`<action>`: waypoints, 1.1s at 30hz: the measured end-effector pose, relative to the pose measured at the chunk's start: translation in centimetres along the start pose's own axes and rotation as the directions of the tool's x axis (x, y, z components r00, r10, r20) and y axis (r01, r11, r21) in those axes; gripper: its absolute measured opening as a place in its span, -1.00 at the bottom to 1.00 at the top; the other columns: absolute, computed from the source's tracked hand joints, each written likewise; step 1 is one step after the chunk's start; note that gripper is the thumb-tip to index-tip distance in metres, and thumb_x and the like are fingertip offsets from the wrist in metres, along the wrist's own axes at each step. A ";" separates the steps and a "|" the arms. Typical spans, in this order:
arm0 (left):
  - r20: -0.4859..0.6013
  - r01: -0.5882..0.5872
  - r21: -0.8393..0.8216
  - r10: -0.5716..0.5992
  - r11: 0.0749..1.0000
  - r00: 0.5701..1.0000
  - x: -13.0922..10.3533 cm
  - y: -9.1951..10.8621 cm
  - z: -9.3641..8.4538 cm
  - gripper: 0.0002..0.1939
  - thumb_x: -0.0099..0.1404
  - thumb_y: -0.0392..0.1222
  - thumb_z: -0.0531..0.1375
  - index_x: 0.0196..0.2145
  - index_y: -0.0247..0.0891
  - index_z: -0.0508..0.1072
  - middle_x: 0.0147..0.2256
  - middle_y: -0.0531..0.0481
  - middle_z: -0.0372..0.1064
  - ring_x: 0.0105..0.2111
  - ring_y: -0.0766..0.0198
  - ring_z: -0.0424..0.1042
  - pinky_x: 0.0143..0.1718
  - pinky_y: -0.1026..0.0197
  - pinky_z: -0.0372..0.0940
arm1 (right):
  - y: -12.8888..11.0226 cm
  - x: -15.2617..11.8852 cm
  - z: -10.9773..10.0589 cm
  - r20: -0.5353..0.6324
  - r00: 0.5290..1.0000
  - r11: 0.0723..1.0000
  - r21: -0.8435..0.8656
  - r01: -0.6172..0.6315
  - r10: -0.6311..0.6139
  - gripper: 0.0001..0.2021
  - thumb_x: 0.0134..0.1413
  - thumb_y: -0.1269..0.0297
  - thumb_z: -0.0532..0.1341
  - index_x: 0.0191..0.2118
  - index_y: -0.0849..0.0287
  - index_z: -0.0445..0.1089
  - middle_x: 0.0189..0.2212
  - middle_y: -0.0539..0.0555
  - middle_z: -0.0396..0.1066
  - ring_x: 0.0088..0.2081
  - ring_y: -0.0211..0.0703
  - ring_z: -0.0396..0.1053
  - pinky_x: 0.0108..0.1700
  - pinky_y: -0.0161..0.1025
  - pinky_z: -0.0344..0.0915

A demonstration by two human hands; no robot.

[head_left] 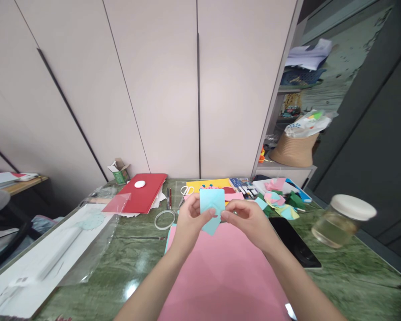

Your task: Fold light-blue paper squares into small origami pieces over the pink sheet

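A light blue piece of folded paper (212,200) with a pointed lower end is held up above a large pink sheet (220,276). My left hand (194,217) pinches it from the left, thumb across its front and fingers behind. At its right edge, my right hand (245,218) has thumb and index finger closed together on the paper; the exact contact is partly hidden. Just behind the hands lie white-handled scissors (187,191), and a roll of clear tape (165,220) rests to the left.
A black tablet (296,243) and a lidded jar of liquid (342,220) stand right. Folded coloured papers (280,198) are piled behind them. A red folder (143,191) bears a white oval object (140,183). A plastic sleeve (93,249) and white board (23,285) lie left.
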State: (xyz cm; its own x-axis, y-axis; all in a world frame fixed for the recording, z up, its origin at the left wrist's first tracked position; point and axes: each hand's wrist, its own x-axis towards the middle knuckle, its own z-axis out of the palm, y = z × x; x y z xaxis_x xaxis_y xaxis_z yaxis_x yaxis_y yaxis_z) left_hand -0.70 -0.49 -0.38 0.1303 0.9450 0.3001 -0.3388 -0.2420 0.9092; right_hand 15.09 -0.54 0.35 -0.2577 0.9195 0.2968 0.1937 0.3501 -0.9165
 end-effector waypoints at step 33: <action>0.038 0.038 0.175 -0.045 0.984 0.998 -0.1 1.1 0.1 -0.82 0.04 -0.26 0.24 -0.33 -0.28 0.40 -0.36 -0.03 0.39 -0.34 0.25 0.37 -0.29 0.23 0.28 | -0.4 -0.2 -0.1 -0.298 0.895 0.931 -0.255 0.261 -0.333 -0.68 0.02 0.25 0.19 -0.05 0.02 0.31 -0.11 0.09 0.36 -0.14 -0.09 0.33 -0.08 -0.11 0.25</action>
State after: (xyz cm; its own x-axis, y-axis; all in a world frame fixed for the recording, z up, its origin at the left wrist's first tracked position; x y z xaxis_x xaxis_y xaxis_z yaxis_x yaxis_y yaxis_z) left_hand -1.01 -0.88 0.66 0.1812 0.9458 0.2696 -0.1650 -0.2411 0.9564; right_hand 15.17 -0.87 0.64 -0.0131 0.7593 0.6506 0.3546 0.6119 -0.7070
